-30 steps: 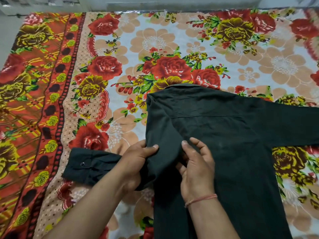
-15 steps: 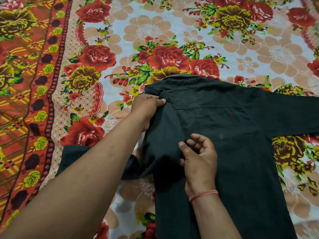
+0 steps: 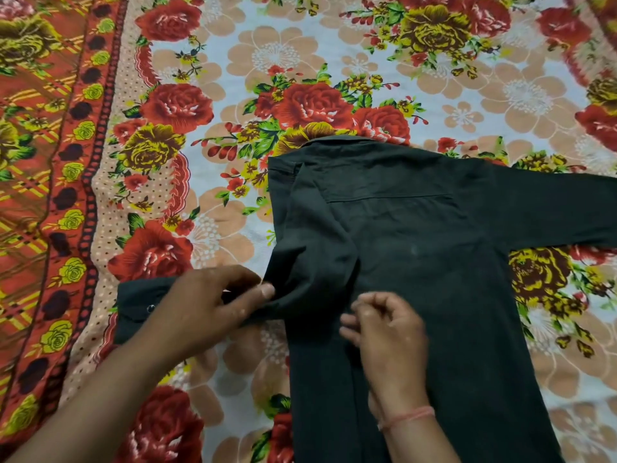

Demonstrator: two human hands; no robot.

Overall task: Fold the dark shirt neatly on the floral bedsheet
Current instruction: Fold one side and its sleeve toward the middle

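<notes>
The dark shirt (image 3: 417,262) lies back-up on the floral bedsheet (image 3: 267,55), collar at the far end. Its left side is folded inward over the back, and the left sleeve runs out to the left, its cuff (image 3: 140,309) with a snap button lying flat. My left hand (image 3: 207,305) pinches the sleeve fabric where it leaves the folded edge. My right hand (image 3: 384,332) rests on the shirt's back with its fingers curled, pressing the fold down. The other sleeve (image 3: 561,208) stretches off to the right.
The bedsheet has a red and orange patterned border (image 3: 50,195) along the left. Bare sheet spreads beyond the collar and to the left of the shirt.
My left hand has come back down from the shirt's shoulder to the sleeve near the cuff. The right hand stays on the fold, slightly lower. The view has shifted closer.
</notes>
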